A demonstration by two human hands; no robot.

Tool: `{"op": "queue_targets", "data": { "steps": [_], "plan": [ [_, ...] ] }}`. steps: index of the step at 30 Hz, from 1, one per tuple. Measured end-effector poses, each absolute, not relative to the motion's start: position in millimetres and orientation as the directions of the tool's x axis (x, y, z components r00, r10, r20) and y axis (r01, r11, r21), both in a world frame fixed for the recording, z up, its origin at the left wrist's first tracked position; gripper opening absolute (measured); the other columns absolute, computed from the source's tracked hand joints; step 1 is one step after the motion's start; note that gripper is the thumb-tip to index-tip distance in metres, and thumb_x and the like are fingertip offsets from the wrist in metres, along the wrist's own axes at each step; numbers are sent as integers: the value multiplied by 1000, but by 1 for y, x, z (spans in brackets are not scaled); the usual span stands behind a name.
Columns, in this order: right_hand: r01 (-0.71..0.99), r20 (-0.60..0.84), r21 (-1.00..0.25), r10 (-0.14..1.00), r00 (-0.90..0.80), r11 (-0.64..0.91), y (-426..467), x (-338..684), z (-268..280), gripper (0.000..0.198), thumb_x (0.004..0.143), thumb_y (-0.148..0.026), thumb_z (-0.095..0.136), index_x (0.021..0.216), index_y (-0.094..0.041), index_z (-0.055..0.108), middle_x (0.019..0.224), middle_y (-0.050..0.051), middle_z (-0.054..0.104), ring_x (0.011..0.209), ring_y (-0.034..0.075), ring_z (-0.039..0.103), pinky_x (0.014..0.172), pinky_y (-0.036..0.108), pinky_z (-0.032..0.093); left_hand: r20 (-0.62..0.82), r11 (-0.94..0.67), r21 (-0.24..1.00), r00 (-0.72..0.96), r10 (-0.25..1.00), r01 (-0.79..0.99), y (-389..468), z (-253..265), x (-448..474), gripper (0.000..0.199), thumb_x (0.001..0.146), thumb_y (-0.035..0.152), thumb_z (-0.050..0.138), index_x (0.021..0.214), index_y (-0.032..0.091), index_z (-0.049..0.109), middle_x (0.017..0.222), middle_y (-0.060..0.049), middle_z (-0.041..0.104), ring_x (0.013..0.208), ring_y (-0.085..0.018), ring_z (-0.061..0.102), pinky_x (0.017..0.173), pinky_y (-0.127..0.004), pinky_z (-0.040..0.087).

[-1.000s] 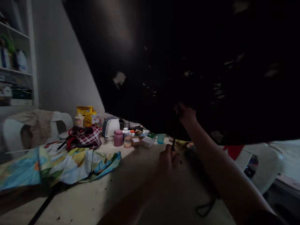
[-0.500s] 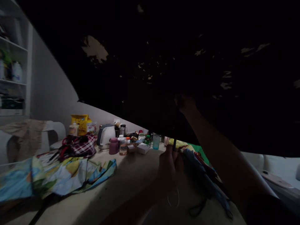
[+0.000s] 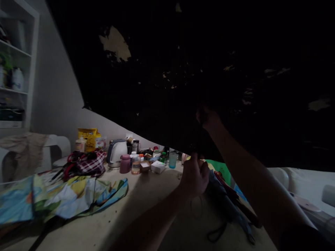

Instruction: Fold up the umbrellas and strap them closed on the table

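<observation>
The dark underside of an opened umbrella fills the upper part of the view, with pale flecks where its black coating is worn or light comes through. My left hand is closed around the lower end of its shaft, above the table. Higher up, my right hand grips the same shaft under the canopy; its fingertips are hard to see in the dark. A thin loop of cord hangs below my left hand. To the right of that hand lies a folded dark blue umbrella with a wrist strap.
A colourful folded umbrella lies on the table at the left, near a plaid bag. An electric kettle, a pink jar, several bottles, a white box and a blue cup stand at the back.
The canopy has tilted a little, its left edge shifting right at the top. My left hand has moved slightly up and right, still on the shaft; my right hand keeps its grip.
</observation>
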State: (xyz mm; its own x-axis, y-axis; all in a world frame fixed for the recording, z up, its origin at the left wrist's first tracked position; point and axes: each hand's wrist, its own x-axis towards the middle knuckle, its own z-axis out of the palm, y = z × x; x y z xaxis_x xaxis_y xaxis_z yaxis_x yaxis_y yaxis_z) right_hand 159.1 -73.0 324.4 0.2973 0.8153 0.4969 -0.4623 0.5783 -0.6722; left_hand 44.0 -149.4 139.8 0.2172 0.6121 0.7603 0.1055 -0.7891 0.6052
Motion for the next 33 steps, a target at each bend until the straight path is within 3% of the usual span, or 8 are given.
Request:
{"op": "queue_targets", "data": {
  "steps": [3, 8, 15, 19, 22, 25, 29, 33],
  "plan": [
    [-477, 476, -666, 820, 319, 573, -81, 160, 310, 25, 99, -17, 43, 78, -16, 56, 63, -2, 57, 50, 6, 53, 42, 15, 41, 767, -798, 588, 221, 602, 131, -147, 145, 48, 10, 84, 17, 52, 93, 19, 52, 75, -4, 64, 67, -17, 57, 72, -30, 45],
    [-464, 499, -649, 798, 337, 602, -89, 158, 280, 15, 93, -13, 53, 78, -16, 56, 62, -2, 59, 50, 9, 56, 42, 18, 41, 750, -770, 604, 180, 636, 205, -139, 155, 54, 11, 81, 16, 55, 90, 19, 55, 91, -9, 68, 88, -23, 62, 87, -35, 46],
    [-461, 501, -659, 804, 319, 594, -88, 164, 240, 17, 91, -14, 55, 75, -15, 58, 61, 0, 60, 50, 8, 54, 44, 17, 43, 686, -706, 679, 168, 708, 202, -138, 132, 56, 34, 80, 18, 57, 113, 13, 50, 94, -13, 65, 99, -27, 61, 90, -37, 45],
    [-568, 430, -689, 885, 180, 450, -90, 164, 216, 14, 90, -17, 56, 76, -15, 59, 63, 0, 59, 52, 8, 53, 48, 15, 46, 663, -691, 703, 197, 722, 168, -142, 104, 63, 27, 80, 16, 55, 107, 17, 50, 96, -14, 66, 92, -28, 64, 82, -35, 46],
    [-651, 399, -695, 917, 4, 306, -91, 160, 201, 7, 87, -17, 58, 81, -15, 60, 68, 1, 59, 53, 7, 52, 46, 14, 44, 633, -670, 730, 235, 737, 136, -145, 84, 65, 18, 83, 18, 52, 101, 19, 50, 77, -7, 65, 72, -23, 62, 68, -31, 43],
    [-683, 359, -700, 930, -83, 209, -86, 155, 189, 12, 90, -22, 56, 83, -14, 61, 70, 2, 59, 54, 8, 52, 45, 15, 43, 642, -682, 724, 257, 722, 105, -145, 69, 60, 13, 86, 21, 49, 99, 19, 48, 59, 1, 57, 56, -19, 56, 59, -29, 38],
    [-684, 284, -716, 953, -109, 136, -70, 148, 175, 19, 89, -30, 63, 80, -13, 59, 54, -4, 46, 47, 7, 45, 45, 16, 41, 634, -664, 735, 211, 744, 136, -139, 58, 45, 14, 83, 22, 53, 96, 19, 48, 64, -1, 59, 58, -18, 57, 59, -28, 39],
    [-624, 312, -740, 950, 12, 251, -59, 137, 158, 32, 82, -40, 73, 72, -17, 52, 49, -7, 40, 49, 9, 48, 52, 19, 45, 555, -557, 817, 58, 830, 151, -125, 55, 31, 32, 77, 22, 60, 106, 18, 45, 82, -6, 65, 73, -20, 62, 71, -30, 45]
  ]
}}
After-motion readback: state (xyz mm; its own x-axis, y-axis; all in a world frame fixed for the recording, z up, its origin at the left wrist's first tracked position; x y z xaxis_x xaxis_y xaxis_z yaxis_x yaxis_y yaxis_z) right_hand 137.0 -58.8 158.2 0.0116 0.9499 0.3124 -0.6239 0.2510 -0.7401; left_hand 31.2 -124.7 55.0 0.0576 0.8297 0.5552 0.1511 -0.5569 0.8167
